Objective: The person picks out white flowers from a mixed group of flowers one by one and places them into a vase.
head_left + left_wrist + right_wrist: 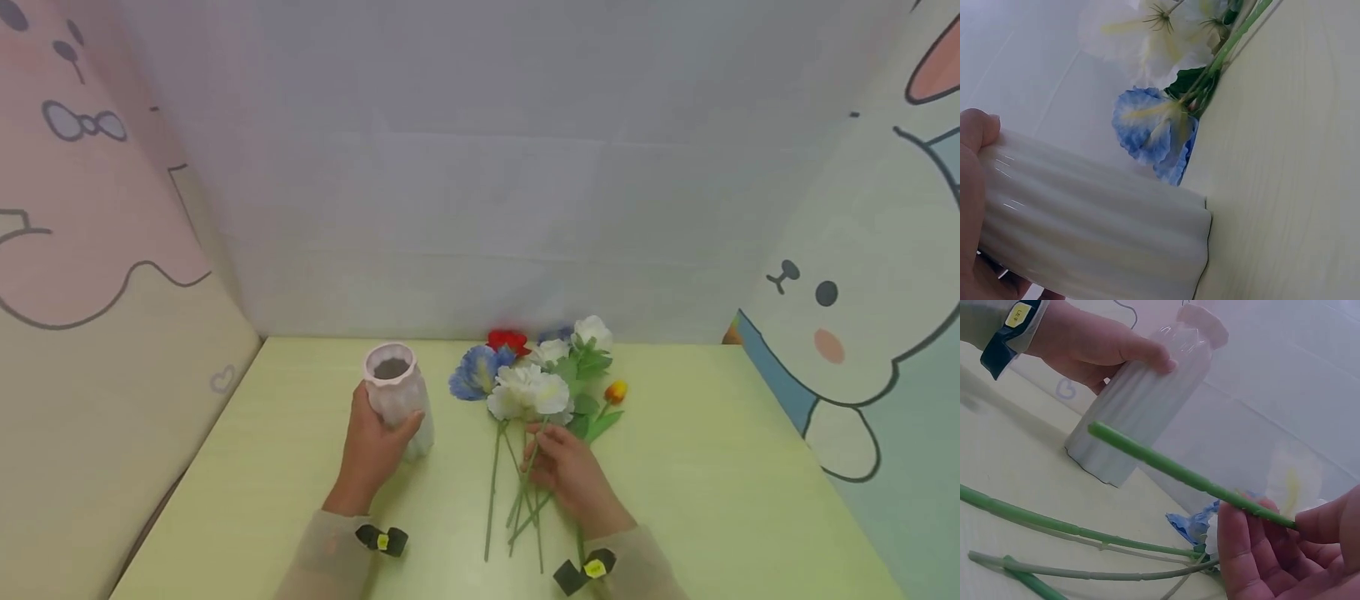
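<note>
My left hand grips a white fluted vase with a wavy rim, thumb on one side and fingers round the other. The vase stands upright, its base against the table in the left wrist view. My right hand pinches a green flower stem between thumb and fingers; its cut end points towards the vase, apart from it. In the head view this stem leads up to a white flower. Beside that hand lie a blue flower, a red flower and several loose stems.
A white rose with leaves lies at the back of the bunch. To its right is an orange-yellow tulip. The pale yellow table meets a whitish back wall, with cartoon-printed panels at both sides.
</note>
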The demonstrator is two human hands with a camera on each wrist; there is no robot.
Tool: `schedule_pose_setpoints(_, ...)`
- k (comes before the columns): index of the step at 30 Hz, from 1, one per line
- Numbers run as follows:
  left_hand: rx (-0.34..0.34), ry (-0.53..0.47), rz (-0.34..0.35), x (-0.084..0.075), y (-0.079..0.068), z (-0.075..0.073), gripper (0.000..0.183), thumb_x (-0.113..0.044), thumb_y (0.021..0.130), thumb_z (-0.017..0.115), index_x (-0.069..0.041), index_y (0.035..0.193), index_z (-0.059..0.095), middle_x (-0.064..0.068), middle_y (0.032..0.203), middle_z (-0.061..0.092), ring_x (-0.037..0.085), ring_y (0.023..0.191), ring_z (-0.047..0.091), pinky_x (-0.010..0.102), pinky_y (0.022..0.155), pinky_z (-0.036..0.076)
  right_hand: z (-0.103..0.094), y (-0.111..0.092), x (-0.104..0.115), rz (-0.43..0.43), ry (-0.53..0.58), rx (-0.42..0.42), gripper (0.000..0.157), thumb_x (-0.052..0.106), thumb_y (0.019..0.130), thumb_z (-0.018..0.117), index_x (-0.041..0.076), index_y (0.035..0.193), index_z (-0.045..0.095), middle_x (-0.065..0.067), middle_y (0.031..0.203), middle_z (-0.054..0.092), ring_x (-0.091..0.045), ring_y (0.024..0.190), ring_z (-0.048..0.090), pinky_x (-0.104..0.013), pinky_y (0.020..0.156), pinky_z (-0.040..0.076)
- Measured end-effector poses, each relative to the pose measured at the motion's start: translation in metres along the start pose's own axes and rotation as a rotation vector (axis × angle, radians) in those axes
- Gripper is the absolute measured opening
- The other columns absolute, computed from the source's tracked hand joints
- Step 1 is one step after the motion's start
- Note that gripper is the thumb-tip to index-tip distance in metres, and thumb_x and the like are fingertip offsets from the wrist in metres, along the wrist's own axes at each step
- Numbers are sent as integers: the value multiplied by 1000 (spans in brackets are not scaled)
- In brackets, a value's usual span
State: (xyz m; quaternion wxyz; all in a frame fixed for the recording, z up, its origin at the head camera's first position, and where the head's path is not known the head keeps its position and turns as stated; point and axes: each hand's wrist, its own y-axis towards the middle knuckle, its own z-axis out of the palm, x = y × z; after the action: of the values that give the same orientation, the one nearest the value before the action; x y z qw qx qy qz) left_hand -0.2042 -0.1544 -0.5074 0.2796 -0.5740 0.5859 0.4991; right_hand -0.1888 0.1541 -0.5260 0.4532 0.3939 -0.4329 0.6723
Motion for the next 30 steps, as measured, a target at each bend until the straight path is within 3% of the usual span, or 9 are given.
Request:
schedule_pose_setpoints(7,9,-35,-12,-1,0,-3,88,-17,86,85,-3,152,28,19,135,48,38,118,56,57,98,45,5,-3,7,-98,-102,-93,27,4,104,54,-14,124,55,-15,101,66,-22,85,68,-37,74,59)
schedule_pose_setpoints(11,10,-52,-21,0,0,-2,87,-17,87,85,-5,152,28,18,136,48,37,120,55,57,98,45,7,-7,12,-154,-145,-117,27,-3,101,56,-13,126,54,-20,99,68,-24,83,68,-40,74,60)
schedule_pose_setpoints(16,20,-80,0,2,2,-1,86,-19,88,84,-8,153,29,16,137,47,35,120,54,57,99,44,11,-11,18,-209,-153,-130,16,-9,98,59,-12,113,52,-25,109,67,-25,81,69,-43,71,61)
schedule_pose_setpoints(25,24,-86,18,1,3,-1,86,-17,88,84,-7,153,28,15,137,47,34,120,54,58,99,44,19,-15,26,-261,-224,-74,21,-8,95,64,-12,115,58,-26,101,66,-23,81,70,-41,71,61)
schedule_pose_setpoints(30,31,-90,-8,-17,-1,-3,85,-10,89,81,-2,153,26,20,138,46,38,121,52,59,101,42,21,-15,31,-287,-300,-11,22,-4,97,64,-11,117,58,-31,100,65,-23,81,71,-42,73,61)
